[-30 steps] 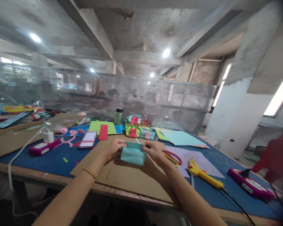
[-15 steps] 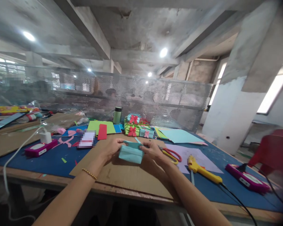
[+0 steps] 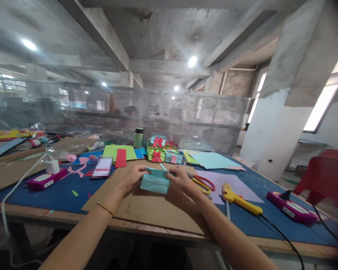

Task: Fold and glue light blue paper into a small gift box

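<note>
A small light-blue folded paper box (image 3: 154, 183) is held above a brown cardboard sheet (image 3: 135, 213). My left hand (image 3: 133, 177) pinches its upper left edge, and my right hand (image 3: 181, 180) grips the upper right edge. A narrow pale-blue strip (image 3: 163, 167) sticks up near the right fingertips; I cannot tell whether it is attached. Just beyond my right hand lie scissors (image 3: 204, 184) with red and yellow handles. Behind the box stand several finished-looking paper boxes, among them a green one with a red bow (image 3: 157, 156) and a blue one with a pink bow (image 3: 173, 159).
On the right are a yellow glue gun (image 3: 242, 200), a lilac paper sheet (image 3: 244, 187) and a purple power strip (image 3: 291, 210). Another power strip (image 3: 45, 181) and a blurred phone-like object (image 3: 101, 167) lie left. A green bottle (image 3: 138, 138) stands behind, before a perforated metal screen (image 3: 214, 120).
The view has shifted slightly, so things appear a little further left. Both hands keep their hold on the blue paper box, with hardly any movement.
</note>
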Demonstrator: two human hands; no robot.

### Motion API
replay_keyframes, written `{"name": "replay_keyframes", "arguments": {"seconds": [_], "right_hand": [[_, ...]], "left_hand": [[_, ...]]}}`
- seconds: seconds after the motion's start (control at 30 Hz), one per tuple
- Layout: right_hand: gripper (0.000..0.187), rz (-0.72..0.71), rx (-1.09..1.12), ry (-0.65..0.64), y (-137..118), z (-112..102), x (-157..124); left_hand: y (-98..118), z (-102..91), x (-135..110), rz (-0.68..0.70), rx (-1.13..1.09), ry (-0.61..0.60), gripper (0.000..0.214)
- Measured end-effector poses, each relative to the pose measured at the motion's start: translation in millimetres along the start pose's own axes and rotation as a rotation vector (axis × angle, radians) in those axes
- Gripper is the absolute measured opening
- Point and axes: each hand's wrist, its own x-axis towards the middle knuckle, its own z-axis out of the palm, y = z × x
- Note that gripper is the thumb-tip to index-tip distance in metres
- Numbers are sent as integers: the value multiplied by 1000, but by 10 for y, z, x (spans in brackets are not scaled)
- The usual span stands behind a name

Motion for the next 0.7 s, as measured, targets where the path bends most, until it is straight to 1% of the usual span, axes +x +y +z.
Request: {"name": "replay_keyframes", "arguments": {"seconds": [0.13, 0.27, 0.4, 0.5, 0.7], "right_hand": [[27, -10, -24, 36, -30, -10, 30], [39, -28, -29, 79, -126, -52, 26], [51, 11, -32, 205, -204, -106, -3], [55, 57, -18, 271, -237, -122, -27], [56, 116, 11, 268, -303, -83, -82]], "left_hand": [[-6, -5, 13, 43, 30, 11, 32], [80, 29, -37, 121, 77, 42, 31], [197, 52, -71, 231, 109, 66, 29], [218, 49, -58, 278, 120, 80, 34], [152, 30, -30, 289, 138, 82, 48]]}}
